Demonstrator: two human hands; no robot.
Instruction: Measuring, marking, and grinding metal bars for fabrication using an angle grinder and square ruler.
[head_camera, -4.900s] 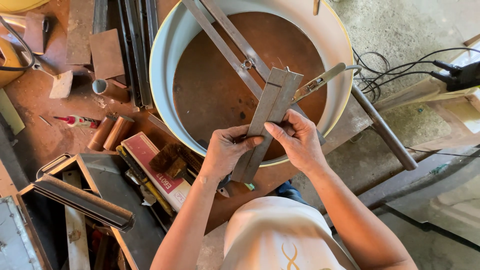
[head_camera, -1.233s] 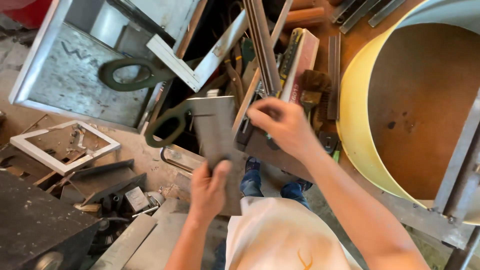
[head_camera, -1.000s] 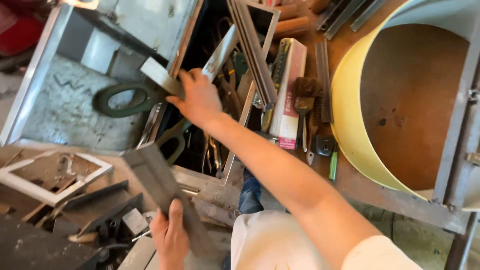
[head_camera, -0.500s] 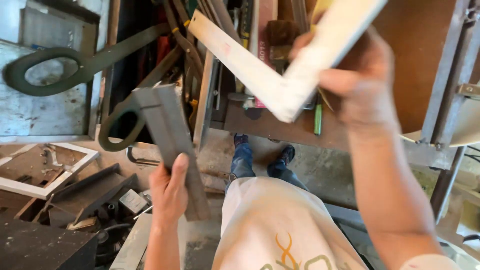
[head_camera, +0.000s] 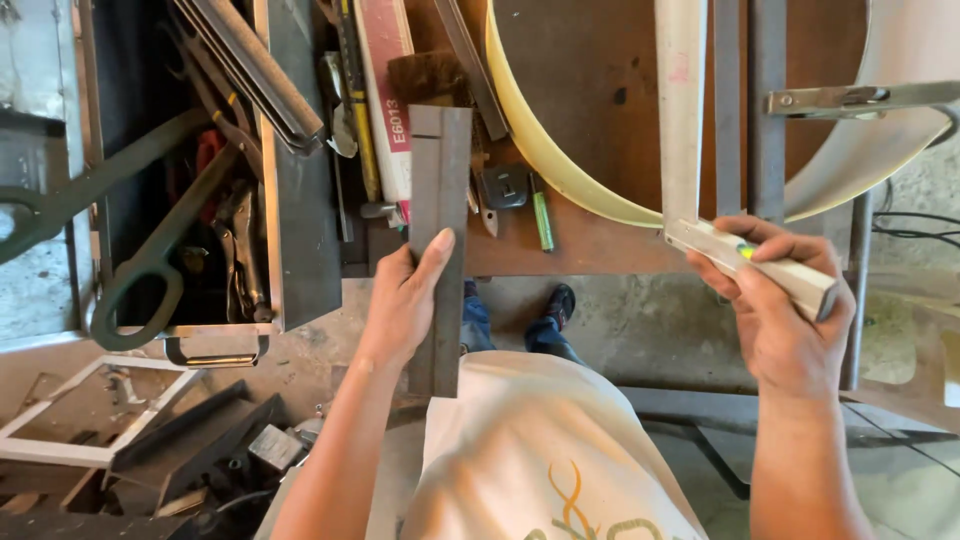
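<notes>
Both hands have come up level over the bench edge since half a second ago, and the pale L-shaped square that was swung high in front of the camera now lies down across the round pan. Far left, a dark open tool tray (head_camera: 300, 250) holds a jumble: big green-handled shears (head_camera: 140, 270), locking pliers (head_camera: 240, 250) and long steel strips (head_camera: 250, 60) leaning over its rim. Just beside it, the left hand (head_camera: 405, 300) is wrapped around a grey steel angle bar (head_camera: 440, 200), thumb along one face and fingers curled behind, holding it upright with its top end over the brown bench (head_camera: 590, 240). A red and white box (head_camera: 385, 90), a brush (head_camera: 425, 75) and a small green marker (head_camera: 541, 215) lie on the bench behind the bar. Further right sits the wide cream-walled pan (head_camera: 540, 150), its rusty brown floor bare apart from metal bars laid across its rim. The right hand (head_camera: 785, 310) pinches the short arm of the square (head_camera: 685, 130) between thumb and fingers, long arm reaching across the pan.
</notes>
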